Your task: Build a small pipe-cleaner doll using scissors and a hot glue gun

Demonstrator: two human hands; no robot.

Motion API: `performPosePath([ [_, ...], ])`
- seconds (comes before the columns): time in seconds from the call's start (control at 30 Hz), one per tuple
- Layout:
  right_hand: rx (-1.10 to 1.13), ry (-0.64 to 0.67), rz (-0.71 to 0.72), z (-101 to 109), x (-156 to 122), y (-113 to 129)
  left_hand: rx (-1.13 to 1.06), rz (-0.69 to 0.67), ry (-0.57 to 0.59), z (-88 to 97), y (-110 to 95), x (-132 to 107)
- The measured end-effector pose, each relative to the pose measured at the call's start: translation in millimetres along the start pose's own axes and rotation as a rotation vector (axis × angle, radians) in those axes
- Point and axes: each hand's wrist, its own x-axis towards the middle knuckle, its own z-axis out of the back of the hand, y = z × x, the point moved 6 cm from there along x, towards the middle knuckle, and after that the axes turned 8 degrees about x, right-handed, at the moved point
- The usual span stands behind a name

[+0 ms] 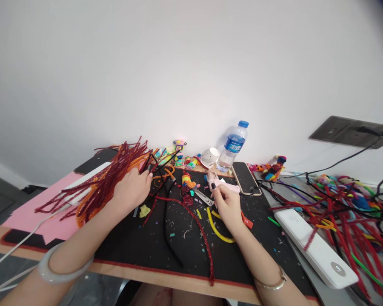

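My left hand [132,187] is closed at the right side of a bundle of dark red tinsel pipe cleaners [124,159]. Black pipe cleaners [150,159] stick up at its fingertips, and its fingers are partly hidden behind the hand. In a pinch of thumb and fingers, my right hand [228,204] holds a small black piece [213,185] above the mat. Just left of it lie a metal tool [204,197] and a small orange, yellow and red pipe-cleaner figure [188,182]. A yellow pipe cleaner [215,229] curves below the right hand.
A water bottle [232,146] and a tipped paper cup [210,157] stand by the wall, beside a phone [246,178]. A white power bank [315,246] and tangled pipe cleaners [364,242] lie right. Pink paper [25,216] is at left. Scraps litter the black mat [130,246].
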Motion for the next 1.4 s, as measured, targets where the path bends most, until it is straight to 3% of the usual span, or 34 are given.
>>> performPosePath([
  [0.1,-0.002,0.0,-0.003,0,0,-1,-0.044,-0.038,-0.01,-0.8,2,2],
  [0.27,-0.002,0.004,-0.001,0,0,-1,-0.093,-0.114,-0.142,1.9,3,8],
  [0.5,0.002,0.013,-0.01,-1,0,-1,-0.033,-0.056,-0.292,7.7,6,9],
  [0.8,-0.008,0.013,0.0,-1,-1,-3,-0.145,-0.134,-0.102,-15.3,-2,14],
  [1.0,-0.015,0.01,0.001,0,-1,-1,-0.28,-0.226,-0.172,-9.8,-23,10],
  [1.1,-0.017,0.009,-0.002,0,-1,-2,-0.363,-0.287,-0.09,-17.1,-40,11],
  [1.27,-0.013,0.009,0.008,-1,-1,-2,-0.473,-0.268,-0.064,-28.1,-54,18],
  [1.4,-0.002,0.006,0.018,-1,-1,1,-0.583,-0.258,-0.058,-19.3,-56,22],
])
